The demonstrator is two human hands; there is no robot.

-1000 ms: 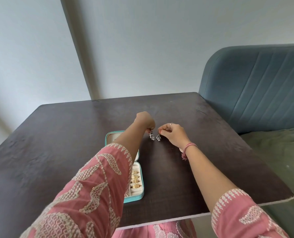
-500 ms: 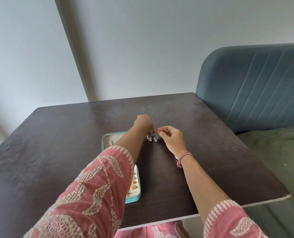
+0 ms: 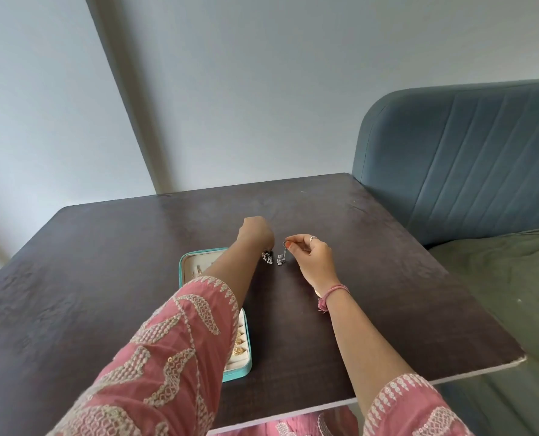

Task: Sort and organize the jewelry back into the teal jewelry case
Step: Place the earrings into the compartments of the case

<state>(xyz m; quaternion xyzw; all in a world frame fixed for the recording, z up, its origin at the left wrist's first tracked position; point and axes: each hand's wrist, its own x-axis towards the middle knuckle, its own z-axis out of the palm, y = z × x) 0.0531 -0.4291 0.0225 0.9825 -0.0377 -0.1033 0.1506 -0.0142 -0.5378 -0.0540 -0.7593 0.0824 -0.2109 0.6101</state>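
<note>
The right hand (image 3: pixel 313 259) is seen at the centre of the frame, its thumb and forefinger pinched together on the top of a silver drop earring (image 3: pixel 281 259), which hangs from the fingertips with its beaded cluster low over the bench (image 3: pixel 89 278); contact between cluster and surface cannot be determined. A ring is worn on one finger and a pink thread band on the wrist. The left hand (image 3: pixel 257 232) is positioned just to the left, fingers curled downward, and a second silver earring (image 3: pixel 266 257) is seen below its fingertips. The fingers are hidden by the back of the hand, so it cannot be told whether that earring is gripped or merely touched. The two earrings lie close together but apart.

The teal jewelry case (image 3: pixel 184 262) is found open on the bench, left of centre, largely covered by the left forearm and its pink embroidered sleeve (image 3: pixel 167 357). Gold pieces (image 3: pixel 239 347) are seated in the cream ring rolls at its near end; small items in the far compartment are too small to identify.

A blue-grey padded headboard (image 3: pixel 466 158) and a green bed cover (image 3: pixel 513 278) occupy the right of the frame.
</note>
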